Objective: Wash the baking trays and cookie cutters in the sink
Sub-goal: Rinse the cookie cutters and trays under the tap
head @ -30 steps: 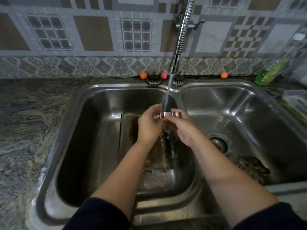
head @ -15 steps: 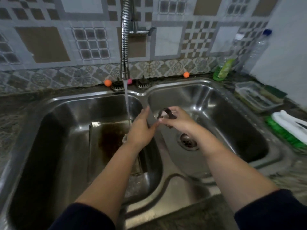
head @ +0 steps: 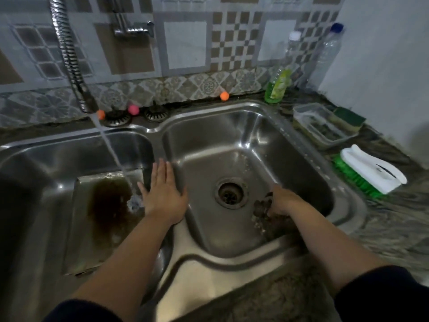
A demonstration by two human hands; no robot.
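A metal baking tray with a brown stain lies in the left basin of the steel double sink. Water from the flexible faucet runs onto the tray. My left hand hovers flat, fingers straight, over the divider between the basins and holds nothing. My right hand reaches down into the right basin, fingers curled on a dark cookie cutter, at a pile of several cutters beside the drain. Its fingertips are hidden.
On the counter to the right lie a white and green scrub brush, a clear plastic container, a green sponge and a green dish-soap bottle. Clear bottles stand in the corner.
My right hand carried the cutter from under the water stream down into the right basin, to the pile. My left hand let go and opened flat. The view swung right.
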